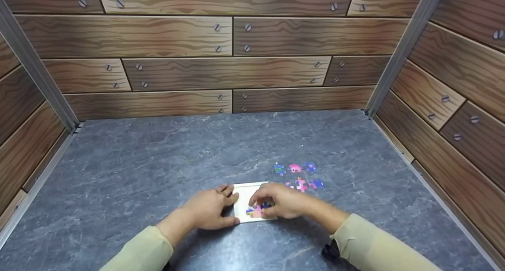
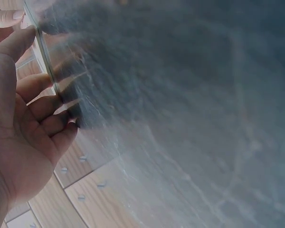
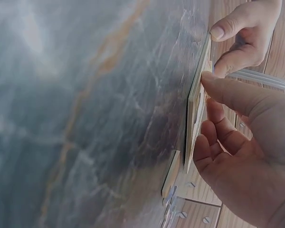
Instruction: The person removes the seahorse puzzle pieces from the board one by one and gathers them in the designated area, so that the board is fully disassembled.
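A white shallow puzzle tray lies on the table, with a few joined jigsaw pieces in its lower part. My left hand rests at the tray's left side, thumb at the near corner and fingertips against the edge. In the left wrist view, the left fingers are loosely bent along that edge. Over the tray's right half, my right hand holds thumb and index finger around a jigsaw piece, partly hidden. The right wrist view shows the right thumb at the tray's rim.
Loose jigsaw pieces lie in two rows right of the tray: a green-blue piece, a pink piece, a blue piece, another pink piece and a blue-purple piece. Wood-patterned walls enclose the grey marbled table.
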Tool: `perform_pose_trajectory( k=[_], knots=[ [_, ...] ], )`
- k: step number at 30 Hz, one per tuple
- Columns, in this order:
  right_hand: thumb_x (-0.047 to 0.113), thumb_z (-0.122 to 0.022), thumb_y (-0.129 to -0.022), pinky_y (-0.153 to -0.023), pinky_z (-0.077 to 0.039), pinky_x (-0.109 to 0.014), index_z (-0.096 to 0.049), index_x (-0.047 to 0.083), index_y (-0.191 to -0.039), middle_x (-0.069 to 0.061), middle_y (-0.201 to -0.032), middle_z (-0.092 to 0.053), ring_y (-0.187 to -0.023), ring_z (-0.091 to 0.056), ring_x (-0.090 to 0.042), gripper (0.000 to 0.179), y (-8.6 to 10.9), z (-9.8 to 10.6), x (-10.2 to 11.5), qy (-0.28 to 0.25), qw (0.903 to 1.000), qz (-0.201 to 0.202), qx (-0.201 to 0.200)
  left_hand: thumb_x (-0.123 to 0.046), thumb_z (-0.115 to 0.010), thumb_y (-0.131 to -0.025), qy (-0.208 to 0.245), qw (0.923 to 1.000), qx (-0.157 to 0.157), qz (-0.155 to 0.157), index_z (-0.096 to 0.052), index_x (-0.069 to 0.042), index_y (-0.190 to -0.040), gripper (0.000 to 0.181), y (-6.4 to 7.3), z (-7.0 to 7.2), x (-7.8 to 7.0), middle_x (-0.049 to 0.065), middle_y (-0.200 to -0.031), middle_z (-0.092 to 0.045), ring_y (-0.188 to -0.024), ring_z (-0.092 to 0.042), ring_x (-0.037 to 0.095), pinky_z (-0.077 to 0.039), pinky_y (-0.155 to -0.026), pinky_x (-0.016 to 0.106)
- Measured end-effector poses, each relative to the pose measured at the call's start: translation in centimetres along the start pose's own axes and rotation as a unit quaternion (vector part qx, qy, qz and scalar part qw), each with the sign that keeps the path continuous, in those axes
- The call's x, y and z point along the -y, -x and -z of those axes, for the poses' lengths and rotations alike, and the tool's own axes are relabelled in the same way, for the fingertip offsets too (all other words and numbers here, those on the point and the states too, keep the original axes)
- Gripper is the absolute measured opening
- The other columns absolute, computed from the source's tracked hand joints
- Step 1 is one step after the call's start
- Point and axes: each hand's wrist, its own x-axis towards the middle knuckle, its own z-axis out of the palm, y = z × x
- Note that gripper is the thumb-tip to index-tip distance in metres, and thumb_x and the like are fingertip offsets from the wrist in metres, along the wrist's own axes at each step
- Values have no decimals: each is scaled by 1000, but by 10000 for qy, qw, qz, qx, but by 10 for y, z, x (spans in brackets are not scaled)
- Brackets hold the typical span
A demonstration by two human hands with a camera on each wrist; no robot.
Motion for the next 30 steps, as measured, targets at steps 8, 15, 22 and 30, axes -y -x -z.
perform_pose_trajectory(
  k=[8, 15, 22, 30],
  knots=[
    [3, -82, -85, -89, -49, -30, -77, 16, -119, -2, -105, -69, -98, -63, -19, 36, -1, 0, 5, 302, 9995, -117, -49, -60, -64, -100, 68, 9996, 239, 164, -53, -12, -158, 76, 0, 3, 0, 20, -162, -45, -149, -44, 38, -47, -112, 55],
    [8, -86, -83, -86, -48, -28, -77, 15, -118, -2, -104, -69, -97, -62, -18, 37, -1, 0, 4, 235, 9997, -81, -33, -60, -65, -100, 45, 9997, 187, 127, -54, -12, -157, 76, 0, 3, 0, 20, -162, -45, -149, -44, 38, -46, -114, 55],
    [14, -89, -84, -87, -49, -28, -77, 15, -117, -2, -104, -69, -97, -62, -16, 36, -3, -2, 3, 245, 9997, -56, -45, -59, -65, -99, 78, 9998, 134, 88, -55, -10, -156, 75, 1, 4, -1, 21, -161, -46, -149, -44, 39, -44, -114, 55],
    [13, -87, -84, -87, -49, -28, -78, 15, -117, -2, -103, -69, -96, -62, -17, 34, -4, -3, 2, 253, 9996, -58, -91, -58, -66, -99, 112, 9999, 41, 15, -56, -9, -155, 75, 1, 3, -1, 22, -160, -47, -148, -45, 40, -44, -114, 55]
  ],
)
